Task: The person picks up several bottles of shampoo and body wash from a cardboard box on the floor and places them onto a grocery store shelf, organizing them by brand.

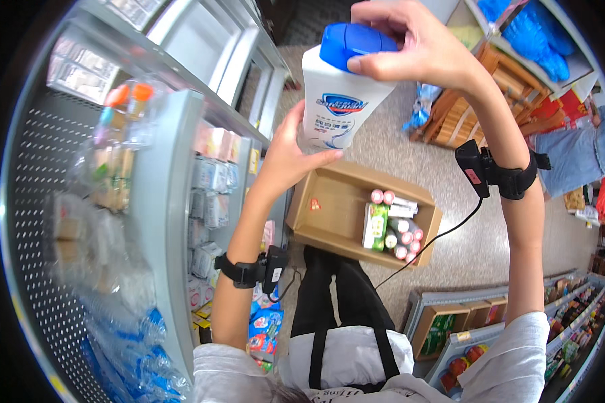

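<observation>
A white Safeguard body wash bottle (332, 108) with a blue cap (357, 43) is raised before me, cap away from me. My right hand (413, 48) grips it by the cap, thumb on the near face. Around the bottle's base is my left hand (295, 156), its thumb along the bottom edge. Below the bottle, a cardboard box (332, 209) stands on the floor. Its right part holds a green carton (376, 226) and several small dark bottles or tubes with pinkish ends (405, 237); a small red scrap (315, 204) lies in its left part.
On the left is a shelf unit (166, 226) with packaged goods (214, 176) and plastic bags (126, 342). Wooden folding chairs (463, 121) lean at the upper right. Another person in denim (579, 151) is at the right edge. Snack shelves (483, 322) stand lower right. A cable (448, 231) runs from my right wrist strap.
</observation>
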`<state>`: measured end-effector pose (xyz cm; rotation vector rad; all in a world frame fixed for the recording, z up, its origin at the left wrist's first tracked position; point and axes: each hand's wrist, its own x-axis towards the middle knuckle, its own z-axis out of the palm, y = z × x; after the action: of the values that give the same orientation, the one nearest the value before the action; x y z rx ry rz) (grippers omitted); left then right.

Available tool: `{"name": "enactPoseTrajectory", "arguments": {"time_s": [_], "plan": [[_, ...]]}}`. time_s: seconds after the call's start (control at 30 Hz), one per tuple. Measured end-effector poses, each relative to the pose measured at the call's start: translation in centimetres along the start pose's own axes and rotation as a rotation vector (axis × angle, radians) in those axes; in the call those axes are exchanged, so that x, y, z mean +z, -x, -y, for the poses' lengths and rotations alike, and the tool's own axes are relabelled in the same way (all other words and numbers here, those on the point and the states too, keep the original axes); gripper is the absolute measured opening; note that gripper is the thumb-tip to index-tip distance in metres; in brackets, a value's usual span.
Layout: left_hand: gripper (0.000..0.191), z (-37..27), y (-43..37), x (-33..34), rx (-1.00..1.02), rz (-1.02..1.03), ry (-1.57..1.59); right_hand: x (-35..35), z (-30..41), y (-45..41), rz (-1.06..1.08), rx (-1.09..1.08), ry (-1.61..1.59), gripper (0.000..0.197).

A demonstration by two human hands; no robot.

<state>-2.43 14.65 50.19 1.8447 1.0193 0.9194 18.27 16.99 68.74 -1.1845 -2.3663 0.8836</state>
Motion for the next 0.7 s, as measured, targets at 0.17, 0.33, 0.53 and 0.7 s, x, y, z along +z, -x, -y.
{"name": "enactPoseTrajectory", "arguments": {"time_s": [0.17,0.33,0.53,0.7], "plan": [[0.057,-10.8,-0.5,-2.3,0.044,-0.059,0.499,-5.7,9.9,0.8,-0.227,-0.137,0.04,0.034],[0.057,-17.3,2.8,-4.9,0.121,-0.222,0.484,-6.3,15.0,0.0,-0.334,-0.437,0.114,0.04],[0.054,-23.5,8.8,-9.9,0.21,-0.387,0.372,-4.8,22.7,-1.6,-0.352,-0.675,-0.217,0.041],[0.051,-26.9,14.8,-12.8,0.228,-0.555,0.384,-1.1,30.5,-3.0,-0.222,-0.695,-0.404,0.038]]}}
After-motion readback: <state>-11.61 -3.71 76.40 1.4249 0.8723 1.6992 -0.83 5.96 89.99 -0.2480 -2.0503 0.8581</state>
